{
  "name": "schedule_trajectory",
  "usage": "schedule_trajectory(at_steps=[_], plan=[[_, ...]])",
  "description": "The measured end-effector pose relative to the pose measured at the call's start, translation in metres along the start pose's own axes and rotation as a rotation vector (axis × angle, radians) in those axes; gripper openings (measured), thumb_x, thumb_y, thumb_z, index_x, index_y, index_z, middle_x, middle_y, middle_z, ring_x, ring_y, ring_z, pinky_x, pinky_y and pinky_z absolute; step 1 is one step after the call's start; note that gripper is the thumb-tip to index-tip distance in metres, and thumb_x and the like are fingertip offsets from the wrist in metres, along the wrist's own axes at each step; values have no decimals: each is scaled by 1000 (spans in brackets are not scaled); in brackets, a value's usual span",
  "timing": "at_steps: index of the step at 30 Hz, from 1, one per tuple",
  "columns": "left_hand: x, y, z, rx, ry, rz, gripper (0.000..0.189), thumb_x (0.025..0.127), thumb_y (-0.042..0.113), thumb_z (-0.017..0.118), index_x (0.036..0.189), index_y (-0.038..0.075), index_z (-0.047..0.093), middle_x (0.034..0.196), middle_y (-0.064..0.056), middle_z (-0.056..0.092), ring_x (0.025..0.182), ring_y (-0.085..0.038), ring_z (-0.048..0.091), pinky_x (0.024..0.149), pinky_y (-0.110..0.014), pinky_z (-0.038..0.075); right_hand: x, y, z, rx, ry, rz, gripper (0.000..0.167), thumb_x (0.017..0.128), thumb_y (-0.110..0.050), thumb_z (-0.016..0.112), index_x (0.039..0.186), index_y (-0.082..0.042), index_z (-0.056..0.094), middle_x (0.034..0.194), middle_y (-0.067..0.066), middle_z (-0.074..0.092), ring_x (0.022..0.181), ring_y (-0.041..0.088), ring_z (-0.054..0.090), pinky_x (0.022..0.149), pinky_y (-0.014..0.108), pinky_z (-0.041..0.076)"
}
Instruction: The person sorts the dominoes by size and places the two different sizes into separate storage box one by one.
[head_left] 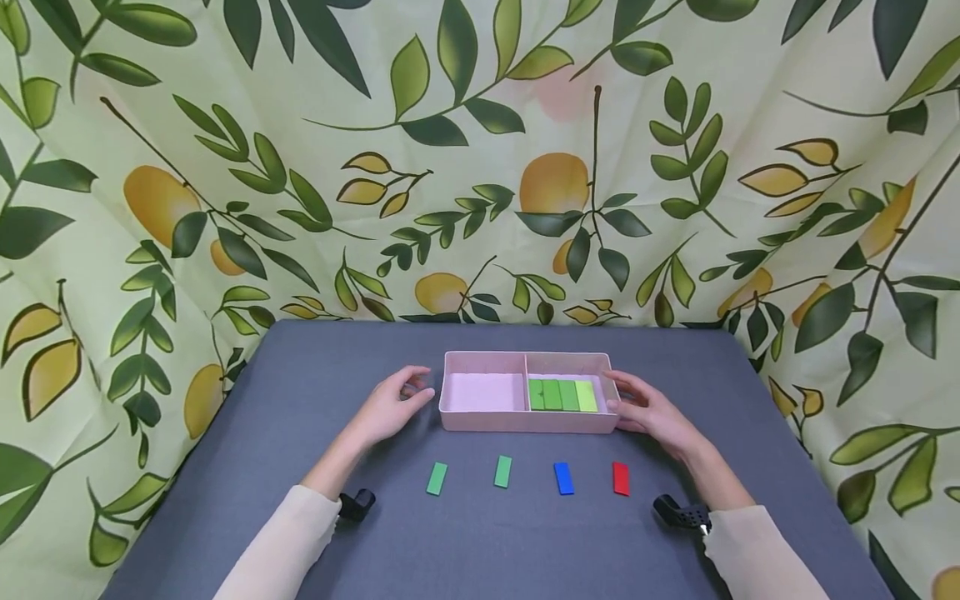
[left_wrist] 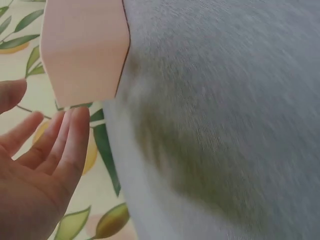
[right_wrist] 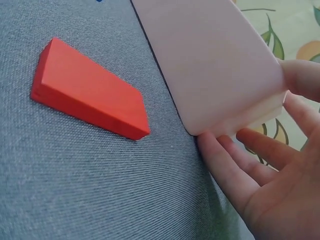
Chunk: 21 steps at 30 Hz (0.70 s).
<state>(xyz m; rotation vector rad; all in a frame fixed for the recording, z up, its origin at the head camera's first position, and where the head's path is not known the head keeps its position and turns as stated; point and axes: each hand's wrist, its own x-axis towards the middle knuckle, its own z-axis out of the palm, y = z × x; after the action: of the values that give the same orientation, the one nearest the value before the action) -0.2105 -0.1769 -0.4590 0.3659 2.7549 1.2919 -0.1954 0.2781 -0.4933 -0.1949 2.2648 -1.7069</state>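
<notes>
A pink two-compartment box [head_left: 487, 422] sits toward the far side of the table. Its right compartment holds several green blocks [head_left: 552, 395] side by side, the rightmost a lighter yellow-green. My left hand [head_left: 396, 402] is just off the box's left end, fingers relaxed, with a small gap to the box in the left wrist view. At the other end, my right hand [head_left: 651, 407] touches the box's short side with its fingertips, thumb up by the rim. Nearest to it on the table lies a red block [right_wrist: 90, 90].
In front of the box, a row of flat blocks lies on the grey-blue tablecloth [head_left: 495, 542]: a green block [head_left: 437, 479], another green block [head_left: 502, 472], a blue block [head_left: 564, 478] and the red one. A leaf-patterned curtain [head_left: 480, 167] hangs behind and at both sides.
</notes>
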Motion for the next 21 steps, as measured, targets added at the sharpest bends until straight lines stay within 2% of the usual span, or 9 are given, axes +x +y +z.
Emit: schedule_trajectory(at_steps=[4,9,16,21], plan=[[-11,2,-8,84,20,59,28,98,20,70,122,5,68,105,-3,67,96,-19,62,87,-43,51,1,1,2,10,-4,5,67,102,-24,62,160,-13,30,162,27,22,139,49,36,97,44,52],[-26,11,-9,180,-7,175,14,96,17,72,107,9,72,95,4,63,87,-14,59,79,-35,52,3,1,3,2,-1,14,68,102,-25,62,160,-15,29,162,26,22,139,48,37,98,43,52],[-45,23,3,328,-74,292,9,94,19,74,101,13,72,92,7,62,85,-14,62,76,-32,52,2,-2,1,0,-3,5,69,102,-25,63,161,-15,29,163,26,20,140,49,35,97,44,52],[-54,19,14,403,-165,370,17,92,23,76,103,11,72,96,1,65,87,-17,62,78,-36,52,1,-2,0,6,-10,17,69,102,-25,63,161,-15,28,163,26,19,140,48,35,97,42,52]])
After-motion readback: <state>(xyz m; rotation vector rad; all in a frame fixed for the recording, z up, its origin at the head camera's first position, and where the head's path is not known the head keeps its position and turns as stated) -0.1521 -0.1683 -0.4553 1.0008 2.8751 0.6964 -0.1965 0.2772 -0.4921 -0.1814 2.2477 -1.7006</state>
